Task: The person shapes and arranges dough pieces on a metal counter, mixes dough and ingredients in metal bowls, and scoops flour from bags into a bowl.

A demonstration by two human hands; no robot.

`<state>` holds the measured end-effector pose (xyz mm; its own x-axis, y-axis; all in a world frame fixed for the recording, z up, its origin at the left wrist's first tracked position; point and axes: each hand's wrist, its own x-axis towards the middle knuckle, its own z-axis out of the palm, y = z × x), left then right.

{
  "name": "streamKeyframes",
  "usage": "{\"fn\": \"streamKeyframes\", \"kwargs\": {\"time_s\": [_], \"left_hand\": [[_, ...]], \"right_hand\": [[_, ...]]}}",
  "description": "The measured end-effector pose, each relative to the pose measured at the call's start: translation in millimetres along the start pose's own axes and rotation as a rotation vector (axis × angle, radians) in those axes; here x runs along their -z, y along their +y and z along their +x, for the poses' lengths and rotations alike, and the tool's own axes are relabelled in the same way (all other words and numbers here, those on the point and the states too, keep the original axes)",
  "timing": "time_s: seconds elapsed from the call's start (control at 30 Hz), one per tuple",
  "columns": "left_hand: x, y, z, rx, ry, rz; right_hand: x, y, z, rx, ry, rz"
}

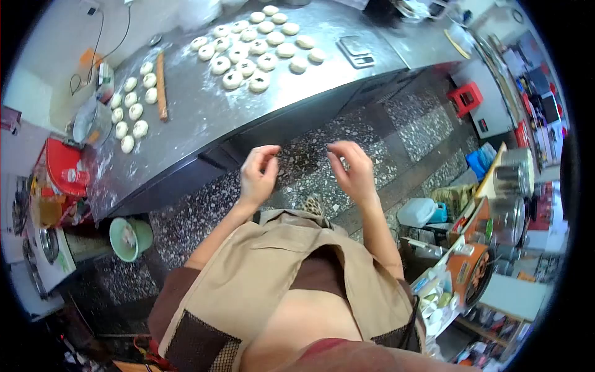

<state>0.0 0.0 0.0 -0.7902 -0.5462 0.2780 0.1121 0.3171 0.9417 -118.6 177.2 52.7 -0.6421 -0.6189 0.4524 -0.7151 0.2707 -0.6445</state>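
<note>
My left hand (pixel 259 175) is raised in front of my apron, fingers curved and apart from the thumb, with nothing in it. To its right my right hand (pixel 353 170) is held at the same height, also empty, with a gap between thumb and fingers. Both hands are over the speckled floor, short of the metal table (pixel 192 133). On that table lie several round white dough pieces (pixel 266 61) in a large group, some with dark marks on top. A smaller group of dough balls (pixel 136 111) sits at the left, beside a wooden rolling pin (pixel 162 87).
A scale (pixel 356 51) lies on the table's right part. A green bucket (pixel 131 239) stands on the floor at the left, near a red chair (pixel 64 167). At the right are a red stool (pixel 465 98), a white jug (pixel 416 212) and crowded shelves.
</note>
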Motion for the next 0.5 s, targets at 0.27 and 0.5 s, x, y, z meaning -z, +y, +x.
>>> {"fn": "streamKeyframes", "kwargs": {"time_s": [0.27, 0.5], "left_hand": [[51, -109, 125, -0.048, 0.192, 0.574], [30, -227, 283, 0.063, 0.065, 1.073]], "right_hand": [[-143, 183, 163, -0.168, -0.1, -0.043], [-185, 325, 275, -0.178, -0.105, -0.547]]}}
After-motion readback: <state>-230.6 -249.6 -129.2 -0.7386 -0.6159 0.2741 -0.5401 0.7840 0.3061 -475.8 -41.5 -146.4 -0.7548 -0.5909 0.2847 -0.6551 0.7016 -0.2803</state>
